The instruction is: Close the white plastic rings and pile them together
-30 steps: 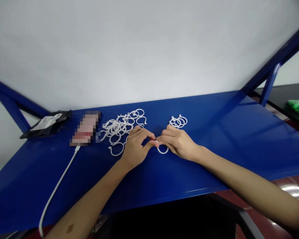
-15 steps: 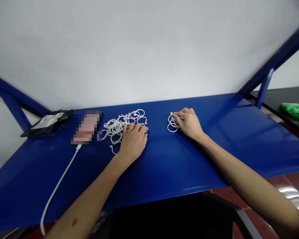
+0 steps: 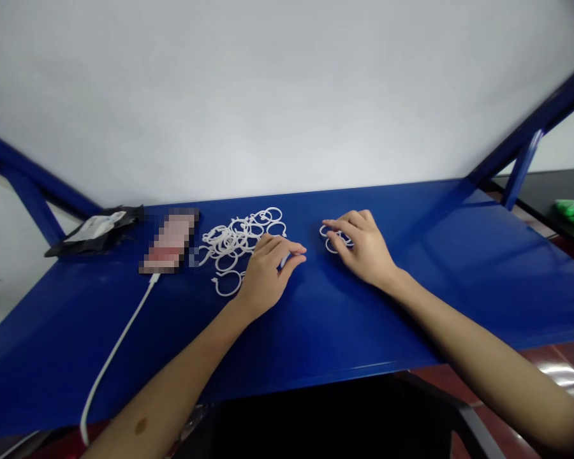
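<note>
One hand, the left hand (image 3: 265, 274), is pinching a white ring (image 3: 284, 260) beside the larger ring pile (image 3: 229, 241); the right hand (image 3: 364, 250), apart, is arching open-fingered over a smaller cluster (image 3: 329, 248), both groups lying on a blue table (image 3: 325, 331).

Near frame centre, the left hand (image 3: 268, 273) pinches; farther right, the right hand (image 3: 366, 245) (seemingly palm-down) curves slightly parted fingers (image 3: 345, 228).
</note>
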### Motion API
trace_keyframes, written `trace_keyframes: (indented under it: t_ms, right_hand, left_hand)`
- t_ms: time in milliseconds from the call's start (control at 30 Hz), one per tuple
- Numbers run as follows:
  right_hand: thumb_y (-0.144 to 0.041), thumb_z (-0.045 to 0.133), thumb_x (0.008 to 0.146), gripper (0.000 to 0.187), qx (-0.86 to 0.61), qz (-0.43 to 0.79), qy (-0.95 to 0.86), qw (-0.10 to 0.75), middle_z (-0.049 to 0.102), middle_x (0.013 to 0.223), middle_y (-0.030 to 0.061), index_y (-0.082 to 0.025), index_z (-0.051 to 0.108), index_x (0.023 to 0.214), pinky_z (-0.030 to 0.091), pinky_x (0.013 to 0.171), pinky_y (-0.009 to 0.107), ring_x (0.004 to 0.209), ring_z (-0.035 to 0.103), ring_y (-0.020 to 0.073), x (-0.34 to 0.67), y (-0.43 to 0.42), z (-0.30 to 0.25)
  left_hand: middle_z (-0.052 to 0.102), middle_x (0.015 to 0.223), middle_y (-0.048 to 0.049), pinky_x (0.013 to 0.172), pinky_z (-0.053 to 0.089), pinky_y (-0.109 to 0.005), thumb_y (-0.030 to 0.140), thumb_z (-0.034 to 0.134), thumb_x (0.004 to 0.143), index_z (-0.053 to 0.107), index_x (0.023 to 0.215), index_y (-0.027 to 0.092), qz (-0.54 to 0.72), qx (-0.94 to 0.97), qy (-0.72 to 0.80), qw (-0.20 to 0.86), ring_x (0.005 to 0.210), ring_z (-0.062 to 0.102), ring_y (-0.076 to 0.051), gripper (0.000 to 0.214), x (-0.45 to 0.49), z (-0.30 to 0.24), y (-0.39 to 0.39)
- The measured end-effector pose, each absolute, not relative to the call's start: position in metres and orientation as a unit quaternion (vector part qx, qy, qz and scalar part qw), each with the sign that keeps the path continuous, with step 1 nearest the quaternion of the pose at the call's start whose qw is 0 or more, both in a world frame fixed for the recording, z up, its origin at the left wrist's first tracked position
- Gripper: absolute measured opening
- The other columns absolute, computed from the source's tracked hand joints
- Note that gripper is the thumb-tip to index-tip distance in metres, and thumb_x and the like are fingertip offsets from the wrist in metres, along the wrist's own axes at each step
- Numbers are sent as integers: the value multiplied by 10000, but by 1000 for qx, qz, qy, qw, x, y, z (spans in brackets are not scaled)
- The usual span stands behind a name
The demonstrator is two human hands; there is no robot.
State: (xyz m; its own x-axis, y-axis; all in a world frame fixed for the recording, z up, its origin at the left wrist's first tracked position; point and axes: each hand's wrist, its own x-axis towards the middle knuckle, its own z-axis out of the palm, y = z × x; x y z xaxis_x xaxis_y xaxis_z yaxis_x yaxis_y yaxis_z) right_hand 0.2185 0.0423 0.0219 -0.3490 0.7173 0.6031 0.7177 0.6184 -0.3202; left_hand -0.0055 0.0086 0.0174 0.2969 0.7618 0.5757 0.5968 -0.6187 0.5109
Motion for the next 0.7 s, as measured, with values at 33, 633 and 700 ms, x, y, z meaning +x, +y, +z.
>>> trace_keyframes:
  t_ms: [33,633,700]
  right_hand:
    - [-259,527,983,271,-408,27,-835,367,695,1033,98,-195,689,1191,503,882,463,962,574,260,215,37,24]
    - [-285,546,999,111,-352,258,-824,362,691,920,38,-196,611,1008,495,701,289,792,633,147,201,20,23]
    - [-291,557,994,116,-351,260,-825,359,690,898,34,-191,614,998,486,678,280,765,624,141,201,19,24]
  left_hand:
    - [732,911,4,859,478,-340,235,665,926,699,937,234,431,784,426,135,897,602,-181,36,-5,19,8]
    - [701,879,4,696,510,-264,367,776,816,712,911,256,481,638,435,416,768,622,-131,160,-10,15,12]
    - [707,880,4,702,508,-269,376,766,826,726,954,270,472,648,437,409,770,623,-134,171,-10,14,13]
